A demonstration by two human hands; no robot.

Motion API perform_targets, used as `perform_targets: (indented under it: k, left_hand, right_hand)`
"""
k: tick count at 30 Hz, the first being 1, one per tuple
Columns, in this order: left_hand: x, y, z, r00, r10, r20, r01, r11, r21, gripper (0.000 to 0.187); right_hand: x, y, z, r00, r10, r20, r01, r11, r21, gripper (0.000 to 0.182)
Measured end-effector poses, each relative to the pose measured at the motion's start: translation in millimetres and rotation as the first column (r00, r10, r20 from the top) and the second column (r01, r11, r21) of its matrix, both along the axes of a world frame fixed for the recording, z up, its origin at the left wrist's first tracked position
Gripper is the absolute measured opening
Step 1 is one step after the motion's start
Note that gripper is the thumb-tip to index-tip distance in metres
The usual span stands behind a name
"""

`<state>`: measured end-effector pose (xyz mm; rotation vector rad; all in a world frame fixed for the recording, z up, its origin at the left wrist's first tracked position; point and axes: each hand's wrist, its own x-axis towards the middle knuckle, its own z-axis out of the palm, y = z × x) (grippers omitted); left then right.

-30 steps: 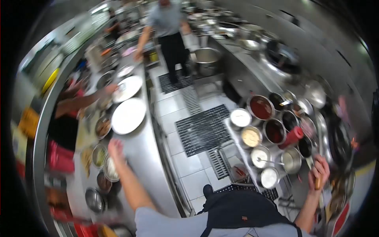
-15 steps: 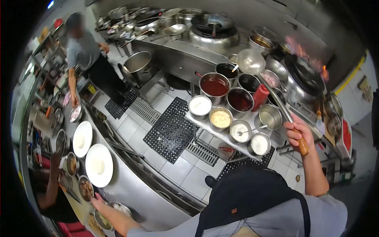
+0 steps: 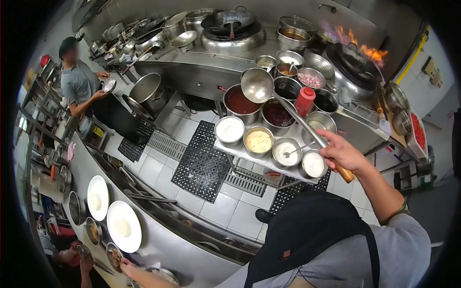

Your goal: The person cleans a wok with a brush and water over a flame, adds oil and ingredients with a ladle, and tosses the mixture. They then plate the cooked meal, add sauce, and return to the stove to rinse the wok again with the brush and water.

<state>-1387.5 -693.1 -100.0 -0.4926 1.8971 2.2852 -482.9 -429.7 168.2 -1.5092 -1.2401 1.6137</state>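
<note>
My right hand (image 3: 340, 150) is closed around the wooden handle of a long metal ladle (image 3: 258, 86). The ladle's bowl hangs over the sauce pots, close to a pot of red sauce (image 3: 240, 102) and a red squeeze bottle (image 3: 305, 100). At the lower left, my left hand (image 3: 127, 267) grips the rim of a metal bowl of brown chopped pieces (image 3: 114, 256) on the steel counter (image 3: 168, 240). Beside that bowl lies a white plate (image 3: 124, 230) with a pale mound in its middle. A second such plate (image 3: 98, 198) is just beyond.
Flames rise behind a wok (image 3: 353, 67) at the right. Pots of white and yellow contents (image 3: 259, 140) line the cart's near edge. A co-worker (image 3: 79, 86) stands at the left with a bowl in hand; another person (image 3: 72, 261) is across the counter. Rubber mats (image 3: 201, 161) cover the floor.
The ladle has swung left, and my right hand has come left with it. My left hand stays at the bowl. The co-worker has lifted a bowl off the counter. The wok's flames have grown.
</note>
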Motion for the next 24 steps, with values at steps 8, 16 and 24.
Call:
perform_targets:
  k: [8,16,24]
  left_hand:
    - [16.4,-29.8,46.9,0.964,-0.266,-0.024,0.266,0.963,0.032,0.008]
    - [246.5,20.7,113.1,0.938,-0.331,-0.101,0.345,0.917,0.202,0.019]
    - [406.5,143.8,47.8,0.736,-0.665,-0.13,0.677,0.722,0.14,0.012]
  right_hand:
    - [-9.0,29.7,-27.3,0.976,0.066,0.205,-0.075,0.997,0.036,0.063]
    - [9.9,51.6,-35.5,0.979,0.124,0.161,-0.126,0.992,0.001,0.061]
    - [56.1,71.5,-34.0,0.913,-0.02,-0.407,-0.078,0.972,-0.223,0.06]
